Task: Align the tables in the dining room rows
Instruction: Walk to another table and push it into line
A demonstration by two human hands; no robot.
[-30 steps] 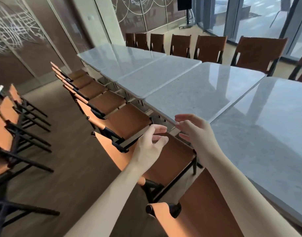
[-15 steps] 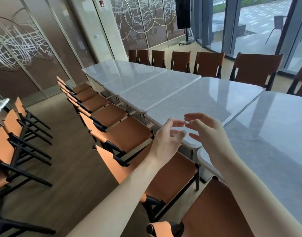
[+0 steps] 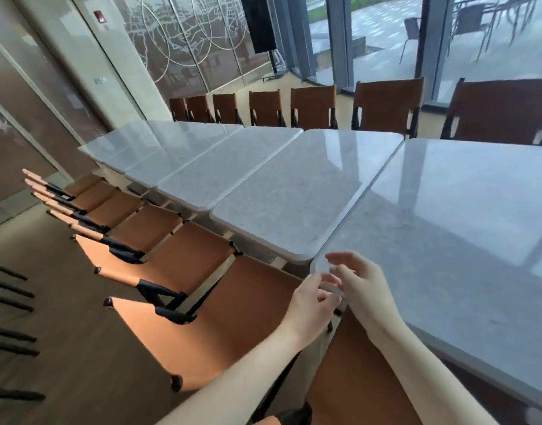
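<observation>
Both hands have dropped to the nearest table [image 3: 447, 210] corner — left hand [image 3: 309, 305] fingers loosely curled at its edge, right hand [image 3: 364, 289] fingers spread, relaxed, over the top.

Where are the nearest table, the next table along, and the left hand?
nearest table [image 3: 447, 216], head view, bare top
next table [image 3: 303, 191], head view, middle of its top
left hand [image 3: 309, 305], head view, back of hand
</observation>
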